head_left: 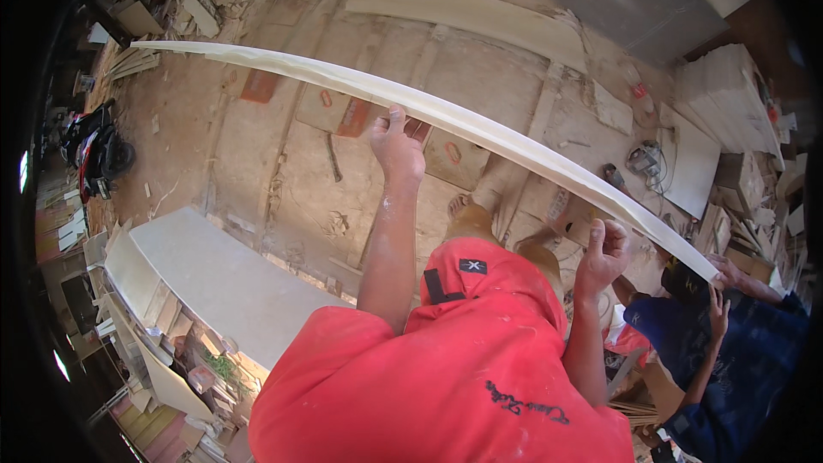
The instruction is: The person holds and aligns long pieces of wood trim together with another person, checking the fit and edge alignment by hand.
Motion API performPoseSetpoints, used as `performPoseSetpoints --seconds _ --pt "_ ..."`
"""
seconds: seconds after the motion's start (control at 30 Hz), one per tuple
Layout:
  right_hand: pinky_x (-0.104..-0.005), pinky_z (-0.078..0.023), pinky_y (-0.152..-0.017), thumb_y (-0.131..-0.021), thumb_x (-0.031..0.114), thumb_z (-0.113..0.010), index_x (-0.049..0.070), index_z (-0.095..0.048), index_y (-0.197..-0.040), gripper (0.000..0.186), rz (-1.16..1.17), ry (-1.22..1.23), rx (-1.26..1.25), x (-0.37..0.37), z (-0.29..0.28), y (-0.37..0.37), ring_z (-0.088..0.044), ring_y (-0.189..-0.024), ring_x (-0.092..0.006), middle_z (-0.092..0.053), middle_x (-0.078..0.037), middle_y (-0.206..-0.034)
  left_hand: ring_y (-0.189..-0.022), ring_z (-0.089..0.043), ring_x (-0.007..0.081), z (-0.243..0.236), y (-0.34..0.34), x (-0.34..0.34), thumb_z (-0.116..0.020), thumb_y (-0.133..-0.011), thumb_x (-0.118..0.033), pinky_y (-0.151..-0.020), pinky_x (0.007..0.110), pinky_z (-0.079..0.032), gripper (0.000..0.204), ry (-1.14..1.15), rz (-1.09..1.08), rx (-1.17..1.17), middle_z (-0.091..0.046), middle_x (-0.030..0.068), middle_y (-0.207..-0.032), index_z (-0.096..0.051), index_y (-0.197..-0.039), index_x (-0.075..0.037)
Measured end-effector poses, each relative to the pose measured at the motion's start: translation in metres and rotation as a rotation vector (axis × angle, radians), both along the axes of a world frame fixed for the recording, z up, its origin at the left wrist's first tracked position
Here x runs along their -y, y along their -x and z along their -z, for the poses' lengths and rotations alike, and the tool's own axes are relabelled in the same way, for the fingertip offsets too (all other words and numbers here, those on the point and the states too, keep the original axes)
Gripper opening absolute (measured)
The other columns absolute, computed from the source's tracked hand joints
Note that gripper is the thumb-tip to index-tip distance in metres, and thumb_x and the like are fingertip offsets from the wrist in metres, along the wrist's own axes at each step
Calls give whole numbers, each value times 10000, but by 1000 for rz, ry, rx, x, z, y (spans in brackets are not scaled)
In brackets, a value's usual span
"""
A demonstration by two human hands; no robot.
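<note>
A long, pale, thin board [463,124] is seen nearly edge-on and stretches across the view from far left to near right. My left hand [399,150] grips its near edge around the middle, thumb up and fingers partly hidden behind. Just below the board, further right, is my right hand [602,259]. Its thumb and curled fingers are apart, with nothing visible between them; whether the fingertips touch the edge is unclear. At the board's right end, a co-worker in dark blue [729,351] has both hands on it.
A large pale panel [231,279] lies at the left above scrap wood. Metal-like plates with red marks [454,159] lie on the dusty floor. Stacked boards [729,99] and a power tool [647,159] are at the right. A motorbike [99,150] stands far left.
</note>
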State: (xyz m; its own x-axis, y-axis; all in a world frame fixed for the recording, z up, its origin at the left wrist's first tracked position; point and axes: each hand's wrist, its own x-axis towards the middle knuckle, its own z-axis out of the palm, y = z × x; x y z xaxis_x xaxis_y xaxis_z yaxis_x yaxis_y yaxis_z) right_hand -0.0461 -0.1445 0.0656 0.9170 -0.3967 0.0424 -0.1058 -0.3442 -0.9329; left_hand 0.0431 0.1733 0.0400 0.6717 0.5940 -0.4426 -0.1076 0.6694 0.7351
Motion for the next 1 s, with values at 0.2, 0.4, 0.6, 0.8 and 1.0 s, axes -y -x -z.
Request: performPoseSetpoints --seconds 0.2,0.4,0.6,0.8,1.0 --pt "-418 -405 -850 -736 132 -728 82 -624 -990 279 -561 793 411 -75 -31 -76 -556 -947 -266 -608 -77 -1005 -873 -619 225 12 0 -9 -512 -961 -157 -811 411 -537 124 47 47 64 -569 73 -972 -479 -1035 -63" --pt "-408 -414 -789 -767 164 -696 90 -647 -939 193 -722 853 420 -99 -23 -99 -554 -878 -277 -611 -65 -948 -891 -622 228 -1 6 -9 -504 -967 -156 -836 412 -532 134 77 86 58 -578 93 -974 -483 -1035 -43" --pt "-402 -436 -746 -780 91 -654 62 -645 -864 89 -753 773 309 -97 -29 -111 -556 -832 -295 -609 -85 -871 -885 -620 230 -1 5 -3 -505 -967 -165 -837 417 -530 142 108 73 89 -583 107 -974 -484 -1022 -35" --pt "-404 -452 -748 -795 117 -638 72 -651 -831 58 -738 701 250 -99 -34 -118 -570 -835 -299 -605 -90 -823 -903 -614 246 8 4 -3 -500 -967 -177 -841 431 -526 130 113 85 76 -574 95 -994 -480 -1032 -66" --pt "-397 -461 -770 -782 174 -645 88 -666 -817 95 -743 717 89 -99 -34 -124 -590 -839 -293 -614 -86 -828 -965 -591 317 -8 0 -12 -483 -974 -201 -880 506 -505 168 126 53 62 -540 119 -1028 -464 -1062 -59"
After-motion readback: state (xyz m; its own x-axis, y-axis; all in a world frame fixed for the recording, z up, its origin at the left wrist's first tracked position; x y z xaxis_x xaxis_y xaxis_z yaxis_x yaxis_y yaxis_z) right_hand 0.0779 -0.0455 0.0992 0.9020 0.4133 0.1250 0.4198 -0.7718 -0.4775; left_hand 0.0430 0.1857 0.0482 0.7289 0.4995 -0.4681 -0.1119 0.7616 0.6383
